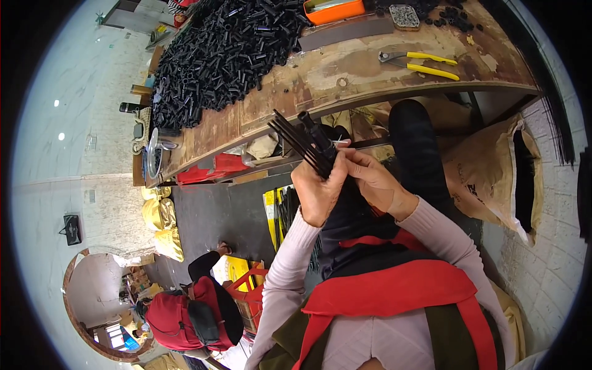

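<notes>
My left hand (pixel 317 192) is wrapped round a bundle of thin black rods (pixel 293 143), whose ends stick out to the upper left. Beside the rods, a thicker black tubular piece (pixel 314 131) rises from the same grip. Close against it, my right hand (pixel 377 184) has thumb and fingers pinched together at the bundle's side; what lies between them is hidden. A small thin white strip (pixel 341 142) shows just above the fingertips. Both hands are over my lap, in front of the workbench edge.
On the worn wooden bench (pixel 354 77) lie a large heap of black tubular pieces (pixel 228 58), yellow-handled nippers (pixel 425 64), an orange container (pixel 335 11) and a flat grey bar (pixel 346 34). An open sack (pixel 487 172) stands at right. Another person in red (pixel 185 317) sits at lower left.
</notes>
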Available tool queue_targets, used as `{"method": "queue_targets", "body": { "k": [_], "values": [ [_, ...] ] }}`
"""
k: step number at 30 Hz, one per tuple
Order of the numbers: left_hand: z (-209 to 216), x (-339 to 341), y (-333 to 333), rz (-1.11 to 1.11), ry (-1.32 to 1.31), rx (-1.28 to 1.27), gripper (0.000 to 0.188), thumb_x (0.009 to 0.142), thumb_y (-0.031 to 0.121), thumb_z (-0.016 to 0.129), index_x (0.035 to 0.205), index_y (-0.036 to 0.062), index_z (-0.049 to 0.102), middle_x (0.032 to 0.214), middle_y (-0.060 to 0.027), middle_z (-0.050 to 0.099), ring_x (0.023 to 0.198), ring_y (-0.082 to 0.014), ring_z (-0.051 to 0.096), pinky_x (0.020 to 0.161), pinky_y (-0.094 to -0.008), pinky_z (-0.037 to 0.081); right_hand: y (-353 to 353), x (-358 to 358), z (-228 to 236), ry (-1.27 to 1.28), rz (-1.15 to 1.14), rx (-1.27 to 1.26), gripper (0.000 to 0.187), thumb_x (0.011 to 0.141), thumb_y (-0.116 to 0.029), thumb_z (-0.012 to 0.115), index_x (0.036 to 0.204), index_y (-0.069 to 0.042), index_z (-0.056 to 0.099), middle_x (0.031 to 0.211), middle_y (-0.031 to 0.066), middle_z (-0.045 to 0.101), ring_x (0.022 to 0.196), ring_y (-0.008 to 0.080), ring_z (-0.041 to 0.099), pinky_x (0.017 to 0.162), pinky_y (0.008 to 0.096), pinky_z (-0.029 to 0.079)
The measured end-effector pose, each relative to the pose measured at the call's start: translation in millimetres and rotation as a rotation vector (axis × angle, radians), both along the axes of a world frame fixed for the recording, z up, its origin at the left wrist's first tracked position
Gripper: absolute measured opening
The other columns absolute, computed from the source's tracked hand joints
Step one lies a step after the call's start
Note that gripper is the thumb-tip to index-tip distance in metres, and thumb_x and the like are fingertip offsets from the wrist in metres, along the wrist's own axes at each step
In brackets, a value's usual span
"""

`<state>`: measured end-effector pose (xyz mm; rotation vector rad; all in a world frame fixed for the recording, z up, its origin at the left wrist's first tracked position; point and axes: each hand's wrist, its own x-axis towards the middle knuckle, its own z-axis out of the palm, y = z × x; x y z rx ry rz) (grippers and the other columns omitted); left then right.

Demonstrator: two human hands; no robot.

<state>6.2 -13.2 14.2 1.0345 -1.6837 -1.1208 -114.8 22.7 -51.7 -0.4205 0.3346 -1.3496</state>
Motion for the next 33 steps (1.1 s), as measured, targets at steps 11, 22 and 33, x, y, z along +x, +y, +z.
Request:
{"method": "queue_targets", "body": {
  "k": [11,22,33],
  "values": [
    [14.6,0.6,3.9,-0.253,0.003,0.097,0.019,0.097,0.002,0.052,0.103,-0.0080,0.067,0.108,-0.0183,0.070,0.102,-0.0200,0.064,0.090,-0.0328,0.050,39.6,5.2,4.7,0.565,-0.235,-0.014,0.034,0.102,-0.016,0.052,0.131,0.002,0.055,0.119,0.0040,0.062,0.114,0.0089,0.053,0.099,0.0240,0.040],
    [-15.4,-20.7,-12.8,-0.472,0.314,0.370,0.013,0.102,0.010,0.047,0.101,-0.0018,0.052,0.077,-0.0059,0.061,0.071,-0.0143,0.059,0.069,-0.0284,0.048,-25.3,-196.6,73.3,2.057,-0.813,-0.468,0.022,0.080,-0.007,0.072,0.101,-0.005,0.067,0.096,0.0109,0.060,0.092,0.0294,0.057,0.080,0.0372,0.047],
    [-29.2,-24.8,0.7,-0.417,0.644,0.637,0.035,0.092,0.009,0.064,0.122,-0.0001,0.050,0.077,-0.0002,0.051,0.059,-0.0060,0.043,0.052,-0.0211,0.034,-88.1,-233.4,52.0,2.204,-0.437,-0.509,0.047,0.079,-0.031,0.077,0.111,-0.003,0.058,0.105,0.0143,0.050,0.103,0.0341,0.049,0.091,0.0413,0.042]
  ]
}}
